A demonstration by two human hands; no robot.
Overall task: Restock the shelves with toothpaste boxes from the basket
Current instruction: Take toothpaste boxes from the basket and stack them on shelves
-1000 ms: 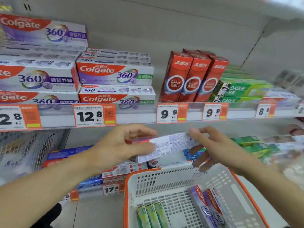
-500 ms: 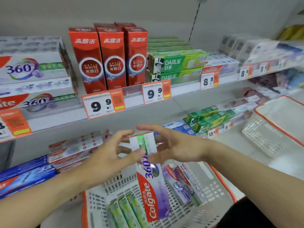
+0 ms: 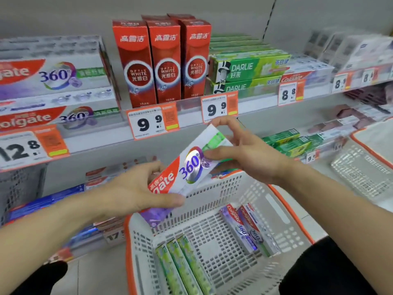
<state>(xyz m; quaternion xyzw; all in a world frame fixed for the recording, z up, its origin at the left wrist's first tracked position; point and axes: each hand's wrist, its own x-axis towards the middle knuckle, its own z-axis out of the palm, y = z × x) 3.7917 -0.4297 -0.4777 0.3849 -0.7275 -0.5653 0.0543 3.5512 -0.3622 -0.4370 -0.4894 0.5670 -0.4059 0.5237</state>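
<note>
A white and purple Colgate 360 toothpaste box (image 3: 187,167) is held tilted above the white basket (image 3: 274,209) with the orange rim. My left hand (image 3: 136,190) grips its lower, red end. My right hand (image 3: 244,152) pinches its upper, green-marked end between thumb and fingers. In the basket lie two more Colgate 360 boxes (image 3: 248,228) on the right and three green boxes (image 3: 182,265) at the front left. On the upper shelf at the left stand stacked Colgate 360 boxes (image 3: 53,81).
Red Optic White boxes (image 3: 163,60) stand upright mid-shelf, with green Darlie boxes (image 3: 248,73) to their right. Price tags (image 3: 153,122) line the shelf edge. The lower shelf holds blue, red and green boxes. A second white basket (image 3: 365,167) stands at the right.
The box turned from hanging nearly upright into the basket to a raised diagonal with its front face up. Both hands rose with it. The view shifted slightly left.
</note>
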